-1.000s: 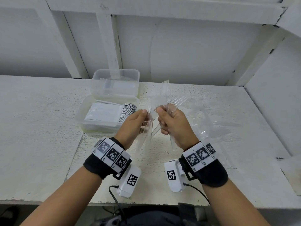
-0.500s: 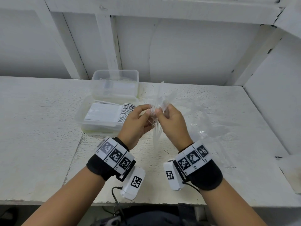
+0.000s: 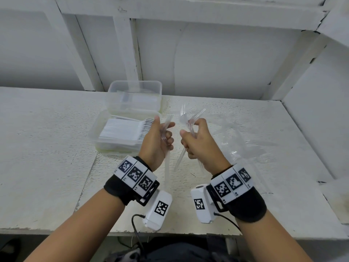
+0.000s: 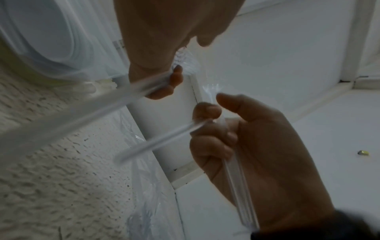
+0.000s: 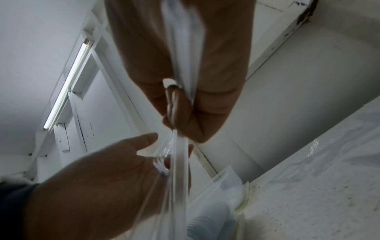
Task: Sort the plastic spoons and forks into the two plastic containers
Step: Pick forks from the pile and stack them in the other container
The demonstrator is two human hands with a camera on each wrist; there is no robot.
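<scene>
- In the head view our left hand (image 3: 157, 140) sits just left of frame centre, its grip curled round a few clear utensils (image 3: 166, 140) whose handles hang down below the palm; whether they are spoons or forks we cannot tell.
- Our right hand (image 3: 200, 142) is just beside it at centre, apart by a narrow gap, its grip closed round a bunch of clear forks (image 3: 188, 118) with tines fanning up and handles sticking out below the fist.
- The near container (image 3: 98, 133), left of centre, holds a tight row of white cutlery and lies just left of our left hand; the far container (image 3: 135, 95) touches its back edge, and what it holds is unclear.
- A crumpled clear plastic bag (image 3: 245, 142) lies on the desk (image 3: 47, 148) right of our hands.
- The desk is bare across the left of the frame and along its front edge at the bottom; a wall closes the right side.
- In the left wrist view our left hand (image 4: 156, 53) fills the upper centre, fingers wrapped on blurred handles; our right hand (image 4: 257, 146) is at lower right.
- In the right wrist view our right hand (image 5: 185, 81) is at top centre, gripping handles; our left hand (image 5: 102, 178) is at lower left, thumb out.
</scene>
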